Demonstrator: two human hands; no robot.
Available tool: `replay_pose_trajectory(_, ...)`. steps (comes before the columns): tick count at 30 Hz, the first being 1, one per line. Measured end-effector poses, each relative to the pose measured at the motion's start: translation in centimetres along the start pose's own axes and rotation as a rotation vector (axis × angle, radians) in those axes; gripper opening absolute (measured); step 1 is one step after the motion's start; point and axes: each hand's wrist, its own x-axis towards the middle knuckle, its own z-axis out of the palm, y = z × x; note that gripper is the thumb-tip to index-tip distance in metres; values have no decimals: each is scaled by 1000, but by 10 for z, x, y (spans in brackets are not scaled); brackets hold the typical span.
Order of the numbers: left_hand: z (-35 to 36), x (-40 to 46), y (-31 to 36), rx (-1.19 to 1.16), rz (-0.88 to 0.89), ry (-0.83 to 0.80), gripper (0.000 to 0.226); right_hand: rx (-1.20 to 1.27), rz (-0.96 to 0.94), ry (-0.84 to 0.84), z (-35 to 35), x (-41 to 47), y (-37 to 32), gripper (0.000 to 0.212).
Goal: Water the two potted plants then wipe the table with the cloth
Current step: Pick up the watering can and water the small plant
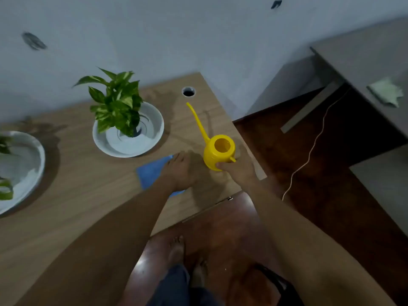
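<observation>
A yellow watering can (217, 152) with a long thin spout stands near the right end of the wooden table (77, 195). My right hand (238, 170) is wrapped around its handle side. My left hand (180, 171) rests palm down on a blue cloth (150, 171), fingers spread, just left of the can. A leafy plant (117, 102) grows in a white bowl-shaped pot (152, 129) behind the cloth. A second white pot (22, 168) with a few leaves sits at the left edge, partly cut off.
A round cable hole (188, 91) lies in the table behind the can's spout. The table backs onto a pale wall. To the right are a dark floor, a thin cord (313, 149) and a grey desk (364, 60) carrying a pale green cloth (386, 92).
</observation>
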Motion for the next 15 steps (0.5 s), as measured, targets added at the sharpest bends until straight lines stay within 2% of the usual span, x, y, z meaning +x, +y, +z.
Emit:
replay_pose_trajectory(4,20,21,0,45,8,-54,104,87,-86,60,10,7,-2,79)
replay_pose_trajectory(7,31,32,-3,79,22,-67,102,81,-134,119,17,8,-1,77)
replay_pose_trajectory(15,30,34,-7,-19,34,-53,98,195,-207,101,24,2,-6,72)
